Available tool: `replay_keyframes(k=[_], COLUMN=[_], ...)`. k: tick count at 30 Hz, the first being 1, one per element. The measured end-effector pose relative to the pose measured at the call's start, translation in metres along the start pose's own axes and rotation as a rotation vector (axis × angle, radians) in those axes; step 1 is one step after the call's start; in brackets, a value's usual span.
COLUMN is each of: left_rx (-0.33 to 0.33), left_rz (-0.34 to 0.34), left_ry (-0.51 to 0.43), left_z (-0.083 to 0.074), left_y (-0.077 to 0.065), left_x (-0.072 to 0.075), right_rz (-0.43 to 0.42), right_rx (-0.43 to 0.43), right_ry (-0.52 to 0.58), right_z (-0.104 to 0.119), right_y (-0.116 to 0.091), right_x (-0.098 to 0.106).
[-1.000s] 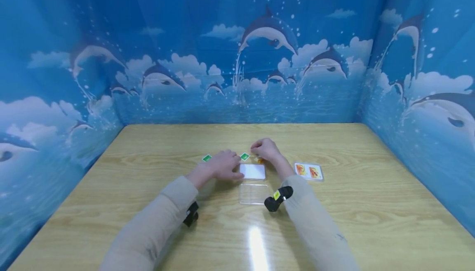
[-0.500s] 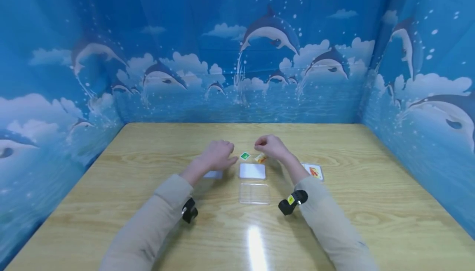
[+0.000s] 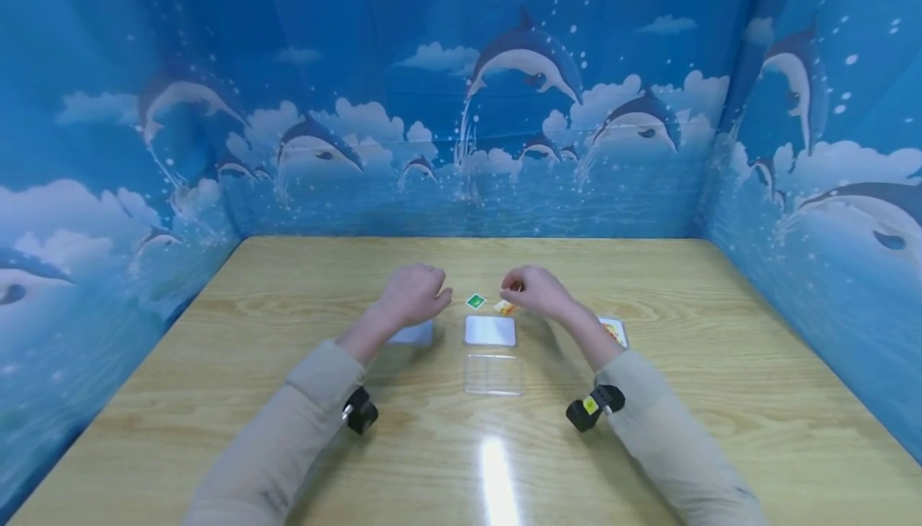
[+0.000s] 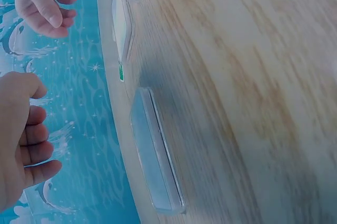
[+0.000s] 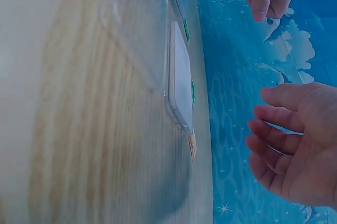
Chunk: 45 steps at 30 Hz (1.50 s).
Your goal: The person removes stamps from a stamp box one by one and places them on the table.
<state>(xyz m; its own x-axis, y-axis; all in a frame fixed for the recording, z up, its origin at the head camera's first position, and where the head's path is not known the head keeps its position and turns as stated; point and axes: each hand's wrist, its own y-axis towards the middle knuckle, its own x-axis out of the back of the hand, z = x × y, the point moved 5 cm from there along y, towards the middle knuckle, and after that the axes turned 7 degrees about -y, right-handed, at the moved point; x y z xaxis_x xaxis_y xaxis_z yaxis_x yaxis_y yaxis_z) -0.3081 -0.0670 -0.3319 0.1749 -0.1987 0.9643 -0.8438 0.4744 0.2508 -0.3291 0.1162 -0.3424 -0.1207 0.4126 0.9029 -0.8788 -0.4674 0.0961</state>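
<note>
In the head view, my left hand (image 3: 414, 294) hovers over a pale boxed stack (image 3: 414, 335), partly hiding it. In the left wrist view, its fingers hang loosely curled with nothing in them, apart from the clear-cased stack (image 4: 152, 150) below. My right hand (image 3: 539, 292) is just above and right of a small orange-patterned card (image 3: 504, 307). In the right wrist view, its relaxed fingers (image 5: 268, 150) hold nothing. Left of the orange card lies a small green card (image 3: 475, 301). A white-topped stack (image 3: 490, 331) sits between the hands, nearer the person.
A clear plastic lid or tray (image 3: 493, 375) lies in front of the white stack. Beyond my right wrist is a picture card case (image 3: 615, 331), partly covered by the arm. A dolphin-print curtain (image 3: 461, 190) borders the back of the wooden table (image 3: 490, 462).
My left hand has lifted off the white stack and moved left, covering the left green card. My right hand has shifted right, leaving the orange card in fuller view on the table.
</note>
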Motion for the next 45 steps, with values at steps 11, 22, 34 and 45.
replay_keyframes(k=[11,22,34,45], left_rx=[0.005,-0.068,-0.089,-0.047], left_rz=[-0.071,-0.084,-0.051,0.052], left_ry=[0.062,0.146,0.198,0.092], left_z=[-0.002,-0.017,-0.039,-0.054], left_y=[-0.012,-0.031,-0.046,-0.056], left_x=[0.010,0.013,0.007,-0.013], right_rz=[-0.027,-0.065,-0.097,-0.069], right_rx=[0.017,0.097,0.170,0.226], right_ry=[-0.184,-0.334,-0.519,-0.574], right_z=[-0.003,0.000,0.007,0.011], right_y=[-0.026,-0.054,-0.077,-0.086], right_x=[0.004,0.008,0.003,-0.014])
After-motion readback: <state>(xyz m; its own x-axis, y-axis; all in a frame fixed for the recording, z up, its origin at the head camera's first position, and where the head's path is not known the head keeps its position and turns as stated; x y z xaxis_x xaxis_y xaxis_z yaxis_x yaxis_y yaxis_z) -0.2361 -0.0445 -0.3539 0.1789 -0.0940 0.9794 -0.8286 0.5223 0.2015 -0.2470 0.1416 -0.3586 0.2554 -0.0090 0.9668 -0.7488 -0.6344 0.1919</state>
